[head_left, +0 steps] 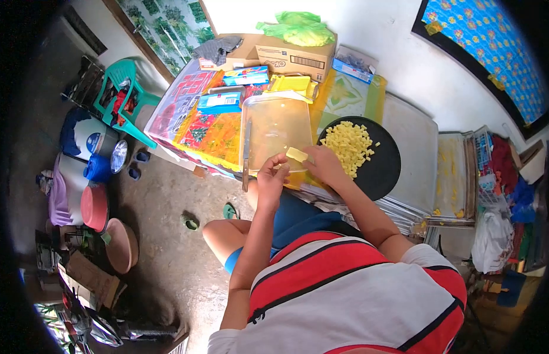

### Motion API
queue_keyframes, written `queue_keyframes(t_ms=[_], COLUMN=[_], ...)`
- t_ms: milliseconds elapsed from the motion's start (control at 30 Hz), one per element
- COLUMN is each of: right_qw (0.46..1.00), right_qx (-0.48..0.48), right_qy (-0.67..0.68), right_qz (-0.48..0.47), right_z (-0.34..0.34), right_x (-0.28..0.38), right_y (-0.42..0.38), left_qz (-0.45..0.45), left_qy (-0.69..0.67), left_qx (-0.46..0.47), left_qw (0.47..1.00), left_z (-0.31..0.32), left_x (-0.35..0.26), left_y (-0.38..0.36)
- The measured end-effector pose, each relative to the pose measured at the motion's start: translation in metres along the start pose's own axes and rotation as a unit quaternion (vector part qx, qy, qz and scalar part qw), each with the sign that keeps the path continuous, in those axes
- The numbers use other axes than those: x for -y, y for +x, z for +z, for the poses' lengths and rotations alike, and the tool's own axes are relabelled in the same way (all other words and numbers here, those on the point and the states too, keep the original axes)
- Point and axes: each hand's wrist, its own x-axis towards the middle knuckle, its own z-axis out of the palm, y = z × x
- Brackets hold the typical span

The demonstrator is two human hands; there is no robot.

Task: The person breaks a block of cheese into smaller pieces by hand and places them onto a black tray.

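Observation:
A pale yellow block (297, 154) is held up over the near edge of a translucent cutting board (274, 127). My right hand (324, 164) grips the block's right end. Close to its left side is my left hand (273, 174), fingers curled with thumb and fingertips near each other; whether they hold anything is too small to tell. A knife (246, 147) lies along the board's left edge, its handle toward me. Right of the board, a round black tray (385, 162) carries a heap of small yellow cubes (348, 144).
Blue boxes (220, 102) and a yellow tray (292, 85) lie behind the board, with a cardboard box (295, 58) farther back. Large metal trays (413, 153) stand at the right. A green chair (128, 94) and basins (121, 245) are on the left.

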Motion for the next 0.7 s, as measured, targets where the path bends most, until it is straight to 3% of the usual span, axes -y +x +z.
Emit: queue_keyframes(t_ms=[133, 233, 333, 433, 700], right_qw=[0.998, 0.993, 0.996, 0.987, 0.989], right_qx=[0.043, 0.055, -0.006, 0.029, 0.056], right_qy=[-0.008, -0.096, -0.052, -0.115, -0.107], right_qz=[0.038, 0.035, -0.076, -0.106, -0.085], right_z=[0.027, 0.036, 0.044, 0.053, 0.071], right_x=[0.003, 0.007, 0.005, 0.009, 0.003], right_y=[0.015, 0.023, 0.026, 0.03, 0.037], left_qz=[-0.006, -0.009, -0.016, -0.014, -0.016], left_qy=[-0.009, -0.014, -0.014, -0.021, -0.037], left_qx=[-0.022, -0.037, -0.056, -0.066, -0.084], left_qw=[1.0, 0.999, 0.998, 0.998, 0.996], left_z=[-0.009, -0.017, -0.025, -0.031, -0.04], left_x=[0.002, 0.005, 0.005, 0.008, 0.009], left_y=[-0.001, 0.0, 0.0, 0.003, 0.001])
